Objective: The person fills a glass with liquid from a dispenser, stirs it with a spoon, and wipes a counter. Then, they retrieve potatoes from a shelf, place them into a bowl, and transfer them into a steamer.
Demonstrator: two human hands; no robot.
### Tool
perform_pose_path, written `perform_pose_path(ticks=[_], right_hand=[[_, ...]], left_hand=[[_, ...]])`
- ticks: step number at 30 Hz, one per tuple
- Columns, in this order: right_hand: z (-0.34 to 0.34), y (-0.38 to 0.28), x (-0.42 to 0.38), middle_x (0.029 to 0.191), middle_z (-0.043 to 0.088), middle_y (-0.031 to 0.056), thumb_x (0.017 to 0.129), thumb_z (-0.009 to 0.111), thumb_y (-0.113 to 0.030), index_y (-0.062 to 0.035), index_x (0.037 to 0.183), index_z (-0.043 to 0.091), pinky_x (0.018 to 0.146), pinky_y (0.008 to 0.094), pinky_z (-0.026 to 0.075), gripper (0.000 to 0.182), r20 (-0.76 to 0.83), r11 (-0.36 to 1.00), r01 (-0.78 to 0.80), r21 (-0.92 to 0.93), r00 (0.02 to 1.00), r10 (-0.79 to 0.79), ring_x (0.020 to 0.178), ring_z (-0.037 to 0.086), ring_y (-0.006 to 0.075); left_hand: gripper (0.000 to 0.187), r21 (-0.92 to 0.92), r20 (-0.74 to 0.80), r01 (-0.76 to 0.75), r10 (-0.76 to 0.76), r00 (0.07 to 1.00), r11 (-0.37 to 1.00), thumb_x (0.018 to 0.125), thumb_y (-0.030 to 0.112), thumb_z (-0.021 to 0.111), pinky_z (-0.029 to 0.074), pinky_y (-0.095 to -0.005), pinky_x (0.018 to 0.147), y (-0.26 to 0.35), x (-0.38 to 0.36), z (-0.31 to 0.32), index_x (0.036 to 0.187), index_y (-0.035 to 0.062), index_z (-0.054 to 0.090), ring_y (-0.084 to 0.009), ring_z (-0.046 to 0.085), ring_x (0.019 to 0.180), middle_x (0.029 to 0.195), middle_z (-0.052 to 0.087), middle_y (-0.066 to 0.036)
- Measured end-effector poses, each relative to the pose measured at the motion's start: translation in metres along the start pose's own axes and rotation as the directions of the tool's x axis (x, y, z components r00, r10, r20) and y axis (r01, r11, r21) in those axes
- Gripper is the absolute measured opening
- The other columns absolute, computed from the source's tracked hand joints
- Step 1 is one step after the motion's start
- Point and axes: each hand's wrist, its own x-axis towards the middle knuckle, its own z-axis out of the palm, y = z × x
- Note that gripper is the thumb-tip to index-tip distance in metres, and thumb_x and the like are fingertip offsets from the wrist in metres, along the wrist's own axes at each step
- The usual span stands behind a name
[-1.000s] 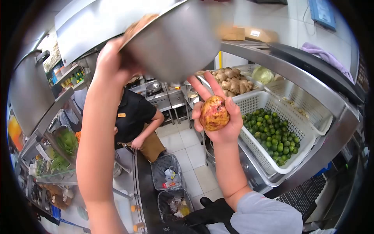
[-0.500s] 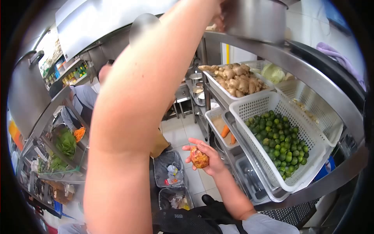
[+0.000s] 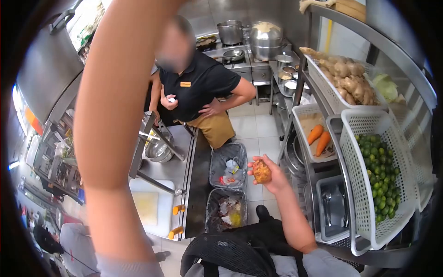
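Note:
My right hand (image 3: 273,177) holds a round, brown-orange object (image 3: 262,171), perhaps a root or fruit, its palm turned up and its fingers curled round it. Below and left of that hand stand two lined waste bins. My left arm is raised high across the left of the view, and its hand is cut off beyond the top edge. To the right of the held object, a white basket (image 3: 302,115) on the shelf has carrots (image 3: 323,143) in it.
A person (image 3: 198,87) in a black shirt stands ahead beside the counter. On the right rack are ginger (image 3: 348,81) and green limes (image 3: 380,180) in baskets. A white cutting board (image 3: 164,219) lies at the left. Bins (image 3: 214,161) stand below; pots (image 3: 230,32) are at the back.
The view has swung left, bringing the person in black and the stove into sight. My left hand has left the frame, where it was at a metal pot. My right hand still holds the round object.

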Motion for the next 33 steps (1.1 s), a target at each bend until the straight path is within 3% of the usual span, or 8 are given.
perform_pose_path(ticks=[4,9,11,13,20,25,28,33], right_hand=[[-0.017,0.015,0.016,0.122,0.071,0.0122,0.109,0.06,-0.041,-0.0079,0.134,0.059,0.071,0.0432,0.061,0.042,-0.033,1.0,-0.031,0.004,0.999,0.031,0.104,0.074,0.0263],[-0.052,0.03,0.049,0.124,0.068,0.0103,0.104,0.068,-0.028,-0.0071,0.132,0.058,0.073,0.0433,0.062,0.036,-0.098,0.992,-0.057,-0.112,0.994,0.046,0.107,0.072,0.0248],[-0.086,0.041,0.079,0.125,0.067,0.0099,0.102,0.071,-0.025,-0.0068,0.131,0.058,0.073,0.0436,0.062,0.037,-0.15,0.979,-0.094,-0.18,0.986,0.067,0.108,0.071,0.0243],[-0.145,0.06,0.121,0.118,0.069,0.0097,0.097,0.076,-0.028,-0.0061,0.125,0.06,0.071,0.0443,0.062,0.038,-0.292,0.916,-0.296,-0.27,0.932,0.215,0.102,0.072,0.0241],[-0.307,0.119,0.252,0.1,0.071,0.012,0.086,0.083,-0.03,-0.0048,0.107,0.07,0.066,0.0428,0.064,0.035,-0.507,0.624,-0.691,-0.365,0.71,0.489,0.089,0.074,0.0276],[-0.329,0.101,0.29,0.085,0.07,0.0103,0.083,0.087,-0.03,-0.0037,0.098,0.074,0.057,0.0438,0.059,0.033,-0.615,0.071,-0.77,-0.634,0.558,0.558,0.069,0.069,0.0265],[-0.331,0.088,0.313,0.109,0.072,0.0161,0.079,0.089,-0.033,-0.0021,0.108,0.077,0.065,0.0454,0.065,0.044,-0.607,-0.109,-0.693,-0.712,0.53,0.593,0.088,0.073,0.0309],[-0.345,0.067,0.339,0.07,0.066,0.0081,0.084,0.085,-0.03,-0.0025,0.079,0.071,0.047,0.0377,0.052,0.031,-0.448,-0.187,-0.461,-0.867,0.56,0.696,0.057,0.063,0.0194]], left_hand=[[0.051,-0.085,-0.095,0.267,-0.275,0.957,0.96,0.106,0.039,0.059,0.058,-0.0406,0.096,-0.028,-0.128,0.017,0.137,0.0,0.068,-0.0321,0.075,0.112,0.125,0.075,-0.016],[0.053,-0.712,0.576,0.681,-0.699,0.423,-0.174,0.109,0.034,0.063,0.058,-0.0378,0.097,-0.012,-0.377,0.172,0.15,0.0022,0.055,-0.021,0.07,0.115,0.134,0.071,-0.013],[0.059,-0.664,0.731,0.413,-0.657,0.183,-0.624,0.108,0.039,0.062,0.057,-0.0432,0.1,0.036,-0.472,0.241,0.153,0.0029,0.05,-0.027,0.068,0.119,0.134,0.069,-0.015],[0.067,-0.636,0.752,0.002,-0.62,0.224,-0.771,0.109,0.05,0.054,0.054,-0.0483,0.106,0.098,-0.515,0.289,0.153,-0.0002,0.049,-0.034,0.068,0.119,0.134,0.068,-0.019],[0.084,-0.413,0.687,-0.82,-0.727,0.006,-0.397,0.106,0.065,0.046,0.049,-0.05,0.109,0.103,-0.4,0.328,0.153,-0.0047,0.047,-0.0383,0.067,0.118,0.132,0.067,-0.024],[0.083,-0.547,0.604,-0.76,-0.794,-0.068,-0.351,0.104,0.063,0.048,0.048,-0.0477,0.108,0.046,-0.338,0.331,0.152,-0.0045,0.049,-0.0373,0.065,0.12,0.131,0.066,-0.021],[0.078,-0.562,0.584,-0.758,-0.808,-0.078,-0.332,0.104,0.059,0.049,0.048,-0.0462,0.11,0.012,-0.31,0.325,0.151,-0.0038,0.05,-0.0361,0.064,0.123,0.133,0.065,-0.021],[0.07,-0.613,0.655,-0.557,-0.754,0.038,-0.561,0.106,0.048,0.055,0.046,-0.041,0.114,-0.056,-0.275,0.318,0.151,-0.005,0.049,-0.0288,0.062,0.126,0.131,0.064,-0.017]])
